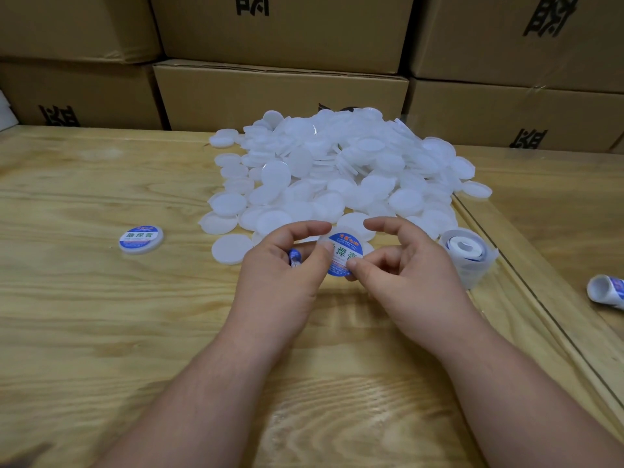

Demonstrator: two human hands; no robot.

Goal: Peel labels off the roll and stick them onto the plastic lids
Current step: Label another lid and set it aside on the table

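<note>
1. The label (344,254) between the fingers (358,265) is showing a blue rim, orange lettering and a white band with green characters.
2. The lids (337,163) beyond the fingers are looking translucent white.
3. The labelled lid (141,239) left of the fingers is wearing the same blue and white.
4. The desk (101,315) is showing pale, streaky wood grain.
5. The boxes (280,92) are showing brown with black print.

Storeroom or packing workshop: stacked printed cardboard cartons (280,92) behind bare plywood worktable (101,298), bulk lid heap (337,170).
</note>
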